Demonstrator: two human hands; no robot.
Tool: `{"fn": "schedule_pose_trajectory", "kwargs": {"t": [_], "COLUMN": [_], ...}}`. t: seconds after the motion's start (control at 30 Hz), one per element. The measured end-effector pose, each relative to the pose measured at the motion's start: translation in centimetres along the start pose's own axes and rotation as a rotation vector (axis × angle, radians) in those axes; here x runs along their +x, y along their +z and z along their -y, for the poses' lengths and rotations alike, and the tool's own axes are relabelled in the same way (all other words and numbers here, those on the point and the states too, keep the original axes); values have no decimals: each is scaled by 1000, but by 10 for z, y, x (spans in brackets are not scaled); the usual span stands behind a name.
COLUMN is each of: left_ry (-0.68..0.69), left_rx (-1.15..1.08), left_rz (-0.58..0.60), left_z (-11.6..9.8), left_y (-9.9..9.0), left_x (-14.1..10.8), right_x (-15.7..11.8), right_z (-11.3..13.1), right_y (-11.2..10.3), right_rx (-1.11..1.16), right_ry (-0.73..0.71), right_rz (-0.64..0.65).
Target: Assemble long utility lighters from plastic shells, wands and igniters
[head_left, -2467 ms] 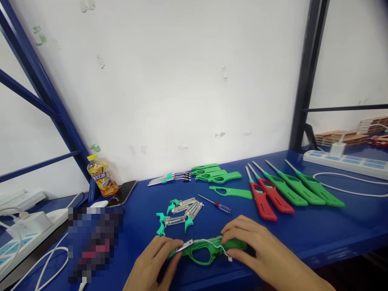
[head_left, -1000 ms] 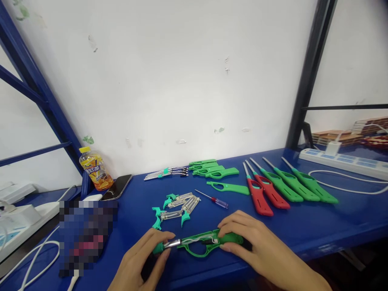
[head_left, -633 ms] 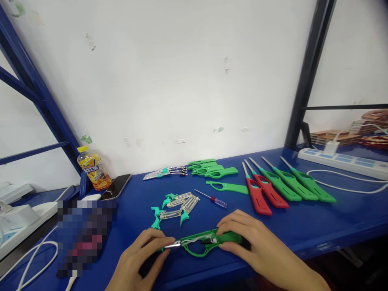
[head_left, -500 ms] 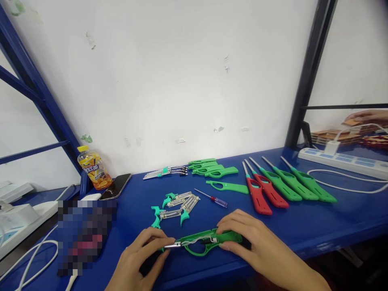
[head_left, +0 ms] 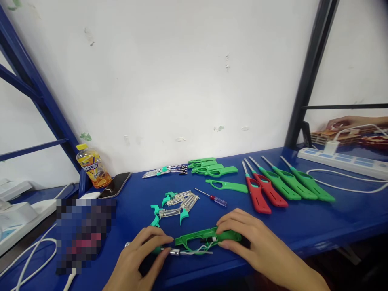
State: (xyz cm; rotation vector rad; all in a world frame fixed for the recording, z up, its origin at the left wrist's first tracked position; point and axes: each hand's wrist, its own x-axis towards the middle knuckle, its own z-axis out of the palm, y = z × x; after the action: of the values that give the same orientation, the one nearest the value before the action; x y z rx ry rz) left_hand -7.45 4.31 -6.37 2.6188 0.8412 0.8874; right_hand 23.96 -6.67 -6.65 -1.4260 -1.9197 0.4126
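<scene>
My right hand (head_left: 251, 238) grips the handle end of a green lighter shell half (head_left: 194, 235), its inside facing up. A small black and white part (head_left: 209, 240) sits in the shell. My left hand (head_left: 141, 254) pinches a silver lighter nozzle tube (head_left: 175, 251) at the shell's left end. From the tube, thin wires (head_left: 197, 252) run along the shell's near edge. Beyond my hands lie clear lighter tanks (head_left: 171, 213) with turquoise triggers (head_left: 183, 216) and a screwdriver (head_left: 218, 201). Farther back are several nozzle tubes (head_left: 160, 172) and green shell halves (head_left: 222, 171).
Red lighters (head_left: 257, 198) and green lighters (head_left: 309, 182) lie in a row at right. A power strip (head_left: 348, 161) with a white cable is beyond them, near another person's hand (head_left: 348, 122). At left stand a drink bottle (head_left: 94, 167) and a phone (head_left: 117, 186); a pixelated patch covers something nearer.
The nozzle tube has come away from the shell's left end and dropped slightly nearer me. Its wires now hang over the shell's near edge. The other person's hand moved left.
</scene>
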Motion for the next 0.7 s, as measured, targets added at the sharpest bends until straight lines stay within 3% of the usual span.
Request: {"fn": "schedule_pose_trajectory", "kwargs": {"t": [0.23,0.57,0.7], "left_ry": [-16,45,66], "left_rx": [-45,-71,-12], "left_rz": [87,-68,-46], "left_z": [2,-2,3], "left_y": [-1,4,6], "left_x": [-2,6,5], "right_x": [0,1,0], "right_z": [1,3,3], "right_y": [-1,-2,-2], "right_rx": [-3,-6,-7], "right_ry": [12,15,11], "right_rz": [2,-1,2]}}
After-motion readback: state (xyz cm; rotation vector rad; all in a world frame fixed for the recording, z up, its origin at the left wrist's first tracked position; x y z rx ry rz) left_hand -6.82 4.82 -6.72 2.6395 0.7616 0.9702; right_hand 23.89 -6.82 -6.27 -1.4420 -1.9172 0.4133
